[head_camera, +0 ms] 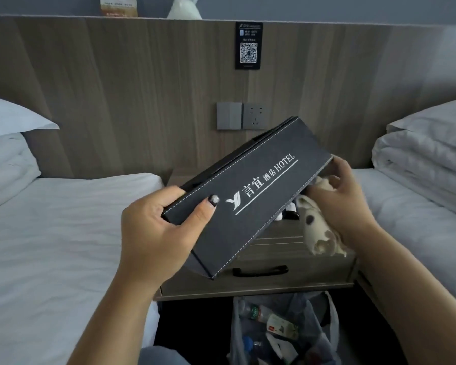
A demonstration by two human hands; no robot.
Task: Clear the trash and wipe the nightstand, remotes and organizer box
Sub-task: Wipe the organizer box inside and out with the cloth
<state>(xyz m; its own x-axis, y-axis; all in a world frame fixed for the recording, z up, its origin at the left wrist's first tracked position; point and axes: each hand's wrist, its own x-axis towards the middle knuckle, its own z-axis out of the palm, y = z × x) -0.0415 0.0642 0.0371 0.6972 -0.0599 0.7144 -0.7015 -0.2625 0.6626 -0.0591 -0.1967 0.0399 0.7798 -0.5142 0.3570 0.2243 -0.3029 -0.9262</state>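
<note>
This is a twin hotel room, shown by the wooden nightstand (287,280) at its centre. A white-sheeted bed (63,246) lies to the nightstand's left and another bed (419,206) to its right, each with folded white bedding. Behind the nightstand a wood headboard wall (142,88) carries a QR-code placard (248,46), and above it is a dark box (248,196) printed "HOTEL".
</note>
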